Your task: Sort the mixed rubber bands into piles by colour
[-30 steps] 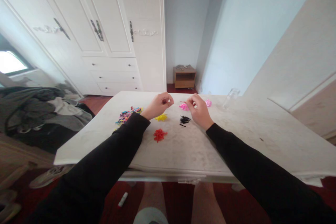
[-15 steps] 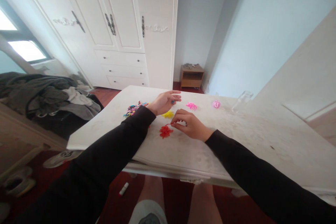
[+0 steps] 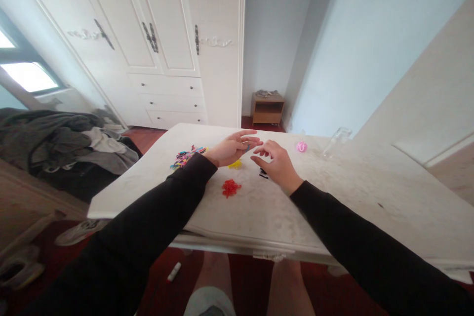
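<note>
My left hand (image 3: 235,148) hovers over the table with its outer fingers stretched out. A small blue band (image 3: 248,148) shows between its thumb and fingers. Close by on the right is my right hand (image 3: 276,163), thumb and fingers apart, with nothing visible in it. Below its fingertips lies a small black pile (image 3: 263,173), partly covered by the hand. A pile of red bands (image 3: 230,188) lies nearer to me. Yellow bands (image 3: 234,164) show beneath my left hand, and a mixed-colour heap of bands (image 3: 185,156) lies left of it, partly behind my wrist.
On the white table (image 3: 333,207) stand a pink round item (image 3: 301,146) and a clear glass bottle or jar (image 3: 336,142). A white wardrobe (image 3: 163,34) is beyond it. Dark clothes (image 3: 66,143) are heaped at left. A small white tube (image 3: 174,272) lies on the floor.
My right hand has moved up and away from the red pile, releasing the red band it pinched, and opened beside my left hand. The black pile shows now; the pink pile is hidden.
</note>
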### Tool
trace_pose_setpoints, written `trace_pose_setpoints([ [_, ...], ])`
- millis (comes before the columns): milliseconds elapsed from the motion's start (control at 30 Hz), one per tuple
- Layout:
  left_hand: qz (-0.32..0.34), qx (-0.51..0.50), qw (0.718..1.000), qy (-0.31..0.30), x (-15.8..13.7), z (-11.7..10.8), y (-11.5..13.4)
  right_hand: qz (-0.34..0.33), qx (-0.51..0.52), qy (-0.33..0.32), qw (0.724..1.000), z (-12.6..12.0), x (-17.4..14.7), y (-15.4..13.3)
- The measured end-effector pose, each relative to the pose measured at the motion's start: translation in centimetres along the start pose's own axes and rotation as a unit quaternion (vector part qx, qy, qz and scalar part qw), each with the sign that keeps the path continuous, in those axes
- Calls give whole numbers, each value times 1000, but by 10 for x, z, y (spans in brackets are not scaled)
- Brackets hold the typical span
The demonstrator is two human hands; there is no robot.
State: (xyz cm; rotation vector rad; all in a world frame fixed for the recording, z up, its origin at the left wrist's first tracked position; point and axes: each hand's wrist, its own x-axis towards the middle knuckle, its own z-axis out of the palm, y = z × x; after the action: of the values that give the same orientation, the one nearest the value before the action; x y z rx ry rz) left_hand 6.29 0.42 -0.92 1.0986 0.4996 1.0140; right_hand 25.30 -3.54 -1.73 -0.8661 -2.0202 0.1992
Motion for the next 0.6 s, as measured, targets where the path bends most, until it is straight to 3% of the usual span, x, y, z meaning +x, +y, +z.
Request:
trace_pose_setpoints([
  [133,-18,28,996,-84,-4,2,-2,-5,-21,23,999,-4,2,3],
  [267,-23,54,987,-150,-6,3,-5,-9,-3,-16,1000,-6,2,3],
  [400,-18,83,986,-147,-8,6,-3,10,31,-44,998,-5,1,3],
  [600,-23,113,985,-131,-13,14,3,45,56,-37,997,-5,2,-1],
])
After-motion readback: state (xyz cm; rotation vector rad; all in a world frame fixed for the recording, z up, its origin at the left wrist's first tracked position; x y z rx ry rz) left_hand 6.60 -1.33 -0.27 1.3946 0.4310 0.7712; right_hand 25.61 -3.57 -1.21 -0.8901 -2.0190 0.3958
